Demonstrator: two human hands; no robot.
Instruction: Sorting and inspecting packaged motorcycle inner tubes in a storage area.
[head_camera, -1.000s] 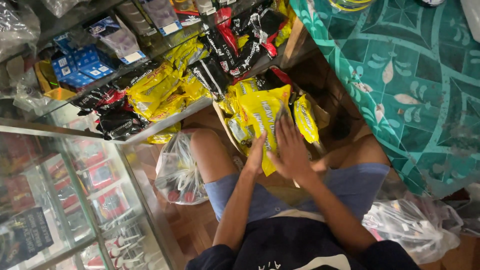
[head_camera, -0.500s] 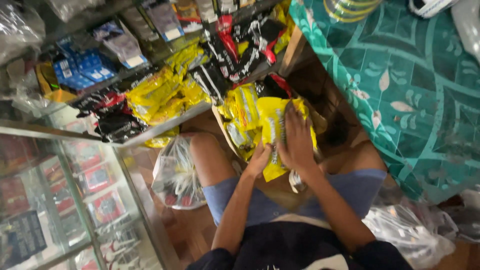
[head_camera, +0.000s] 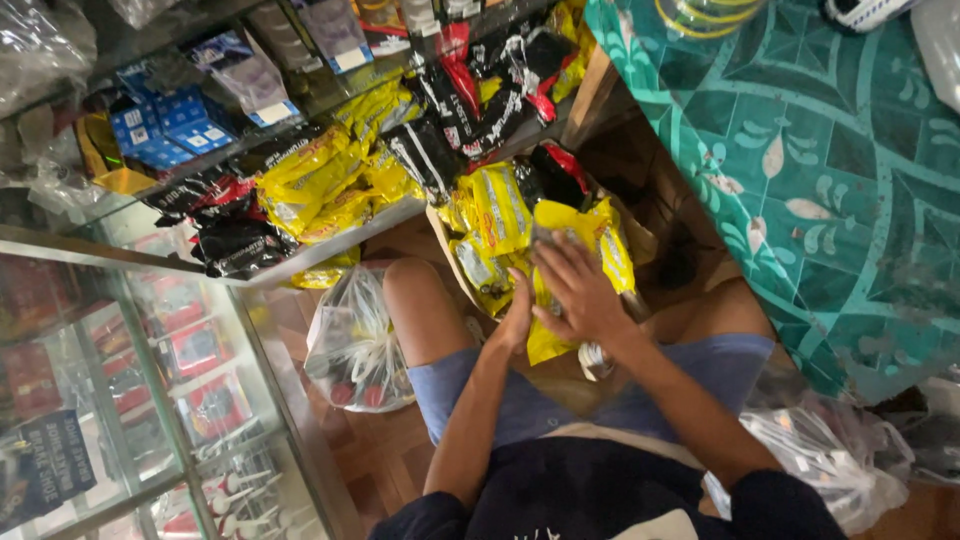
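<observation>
I sit with a cardboard box (head_camera: 448, 243) of yellow snack packets (head_camera: 500, 208) between my knees. My right hand (head_camera: 578, 292) lies flat on top of a stack of yellow packets (head_camera: 598, 232), fingers spread. My left hand (head_camera: 518, 318) presses against the left side of the same stack, edge on. Both hands clasp the stack from two sides. Behind the box, black and red packets (head_camera: 560, 170) stick up.
A glass shelf (head_camera: 340, 232) at upper left carries yellow, black and red packets (head_camera: 300, 180) and blue boxes (head_camera: 160, 130). A glass display case (head_camera: 150, 380) stands at left. Clear plastic bags lie by my left knee (head_camera: 355, 345) and at lower right (head_camera: 830, 455). A teal patterned tablecloth (head_camera: 800, 170) is at right.
My right hand has slid up over the stack of yellow packets, and my left hand has closed in against its side. The view has shifted slightly.
</observation>
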